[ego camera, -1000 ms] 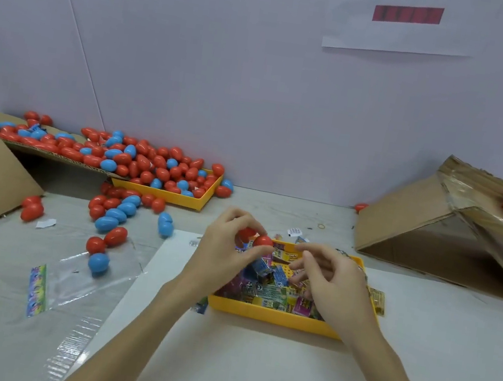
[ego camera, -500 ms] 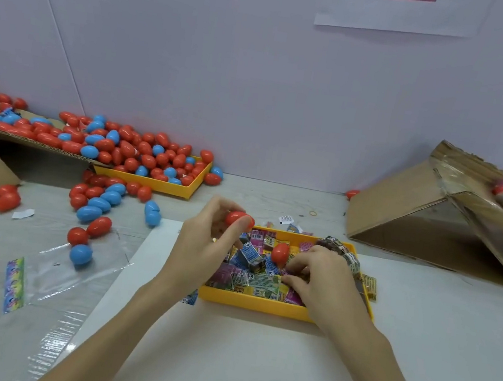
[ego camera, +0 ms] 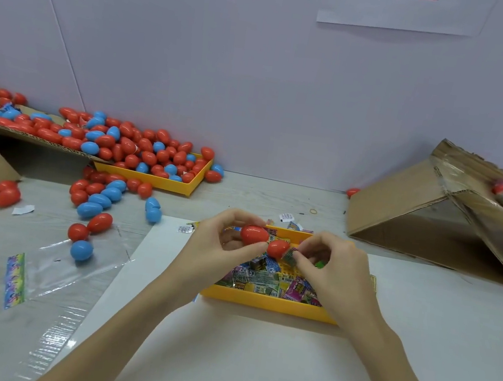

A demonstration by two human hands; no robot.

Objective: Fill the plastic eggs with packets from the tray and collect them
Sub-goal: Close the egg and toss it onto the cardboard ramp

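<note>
My left hand grips an opened red plastic egg over the yellow tray: one half sits between thumb and fingers, the other half hangs just to its right. My right hand pinches a small folded packet against the open half. Several colourful packets lie in the tray below both hands.
Red and blue eggs fill a second yellow tray and a cardboard flap at the back left; loose eggs spill toward a clear plastic bag. A tilted cardboard box with bagged eggs stands at the right.
My right hand has lifted out of the tray with a packet and met the egg. The egg's second half, lying in the tray before, now hangs beside the first in my left hand.
</note>
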